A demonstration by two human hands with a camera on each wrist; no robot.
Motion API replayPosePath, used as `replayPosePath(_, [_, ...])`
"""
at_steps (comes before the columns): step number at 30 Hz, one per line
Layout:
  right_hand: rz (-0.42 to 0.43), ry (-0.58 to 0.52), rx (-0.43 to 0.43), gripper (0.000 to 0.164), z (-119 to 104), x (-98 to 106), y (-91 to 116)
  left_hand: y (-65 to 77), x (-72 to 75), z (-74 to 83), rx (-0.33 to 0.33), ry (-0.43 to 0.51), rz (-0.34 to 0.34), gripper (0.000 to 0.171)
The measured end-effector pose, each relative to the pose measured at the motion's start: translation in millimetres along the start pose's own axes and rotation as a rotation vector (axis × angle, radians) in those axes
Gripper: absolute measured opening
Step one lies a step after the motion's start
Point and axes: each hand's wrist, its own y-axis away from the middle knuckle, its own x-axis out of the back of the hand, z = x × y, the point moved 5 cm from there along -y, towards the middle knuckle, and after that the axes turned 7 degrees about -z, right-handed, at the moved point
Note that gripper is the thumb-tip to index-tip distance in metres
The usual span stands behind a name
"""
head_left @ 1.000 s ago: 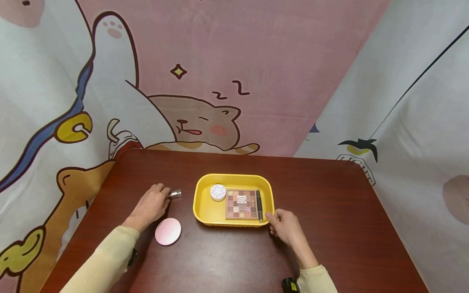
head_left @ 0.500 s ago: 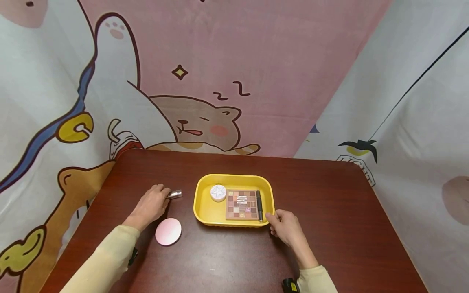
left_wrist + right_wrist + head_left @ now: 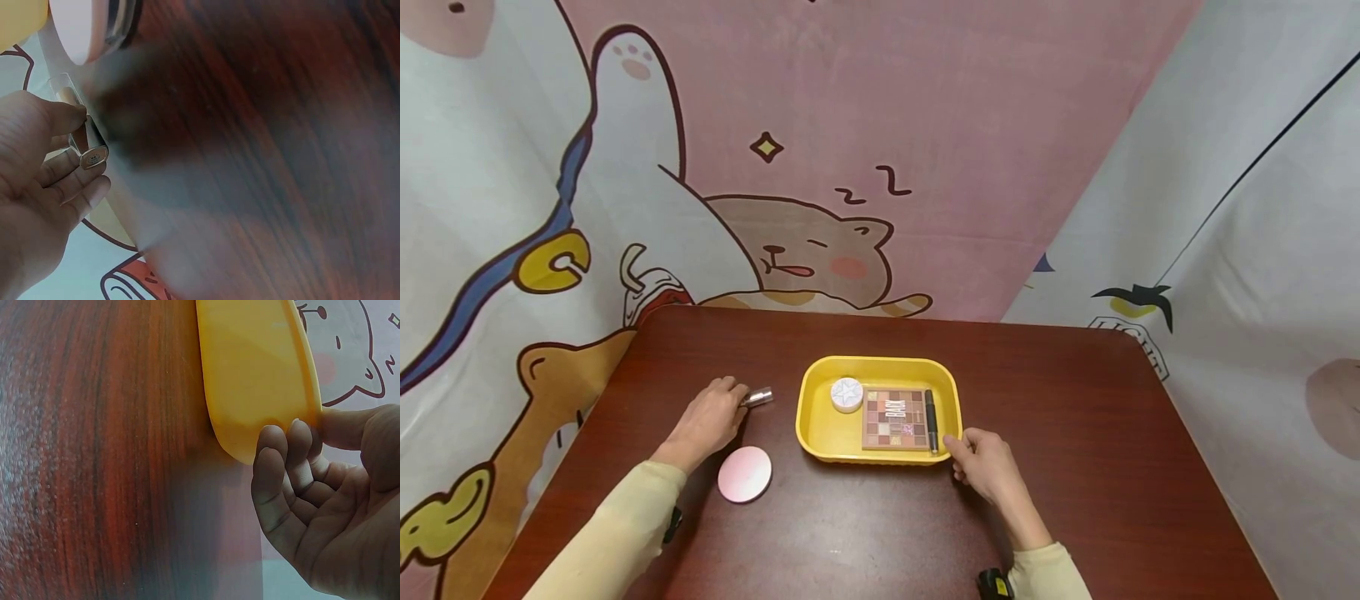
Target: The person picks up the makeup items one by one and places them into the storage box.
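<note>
In the head view, my left hand [image 3: 707,417] is on the left of the table, pinching a small lipstick-like tube [image 3: 757,397] between thumb and fingers. The left wrist view shows the tube [image 3: 76,103] with a clear end and a flat, gold-rimmed end. Just nearer than that hand lies a round pink compact [image 3: 745,474]. My right hand [image 3: 987,467] grips the near right corner of a yellow tray [image 3: 827,456], its thumb at the rim and its fingers curled against the outer wall [image 3: 250,394]. Some fingers are hidden from above.
Inside the tray lie a round white case with a star [image 3: 847,395], an eyeshadow palette [image 3: 893,419] and a dark pen-like stick [image 3: 931,421]. The brown table [image 3: 1075,417] ends at a cartoon-printed cloth [image 3: 970,167] behind it.
</note>
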Motion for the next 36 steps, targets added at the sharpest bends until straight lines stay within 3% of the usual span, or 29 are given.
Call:
replayPosePath(9, [-0.005, -0.011, -0.012, 0.036, 0.4, -0.2, -0.2, -1.6, 4.6, 5.7, -0.015, -0.003, 0.038, 0.021])
replayPosePath(36, [-0.002, -0.015, -0.004, 0.035, 0.4, -0.5, -0.5, -9.0, 33.2, 47.4, -0.101, 0.017, 0.095, 0.021])
